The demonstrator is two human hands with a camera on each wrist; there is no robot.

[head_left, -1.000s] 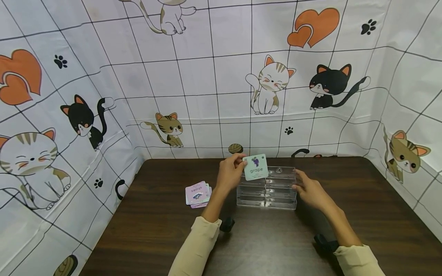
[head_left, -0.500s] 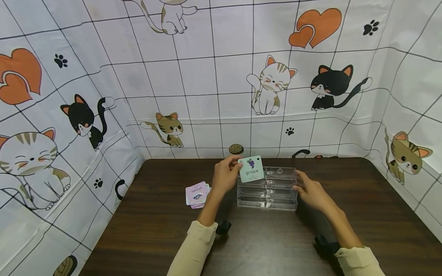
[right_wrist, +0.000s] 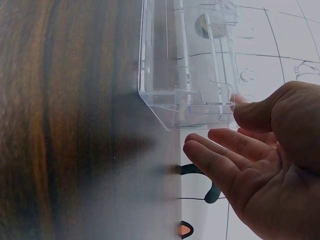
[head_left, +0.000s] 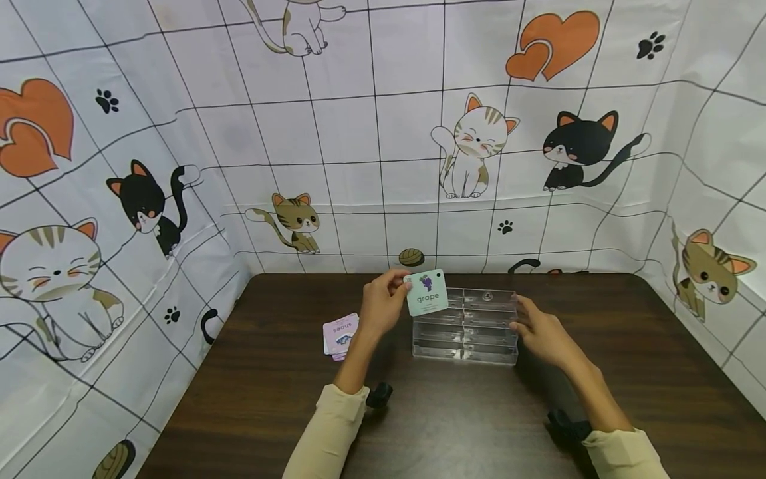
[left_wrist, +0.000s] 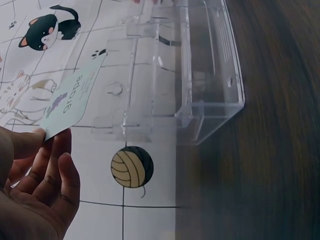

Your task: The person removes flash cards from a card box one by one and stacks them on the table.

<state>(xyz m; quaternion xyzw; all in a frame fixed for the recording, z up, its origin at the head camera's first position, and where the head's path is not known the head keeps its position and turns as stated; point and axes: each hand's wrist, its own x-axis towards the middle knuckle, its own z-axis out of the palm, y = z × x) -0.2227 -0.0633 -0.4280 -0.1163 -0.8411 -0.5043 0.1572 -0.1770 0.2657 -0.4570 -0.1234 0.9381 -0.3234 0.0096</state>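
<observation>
My left hand (head_left: 383,303) pinches a pale green card (head_left: 427,293) by its left edge, thumb in front. The card shows purple grapes and the word "grape". It is held up at the left end of a clear plastic organizer (head_left: 487,336), hiding its upper left part from the head camera. In the left wrist view the card (left_wrist: 75,97) tilts, apart from the organizer (left_wrist: 210,117). My right hand (head_left: 541,332) is at the organizer's right end, thumb and forefinger at its side. In the right wrist view the other fingers (right_wrist: 220,155) extend loosely beneath it.
A small stack of cards (head_left: 340,332) lies left of my left forearm, a lilac "shoes" card on top, upside down to me. The dark wooden table (head_left: 263,399) ends at a white cloth backdrop (head_left: 347,133) with cat prints.
My left hand has moved left with the grape card, uncovering more of the organizer. The right hand stays at the organizer's right end, and the head view has shifted slightly.
</observation>
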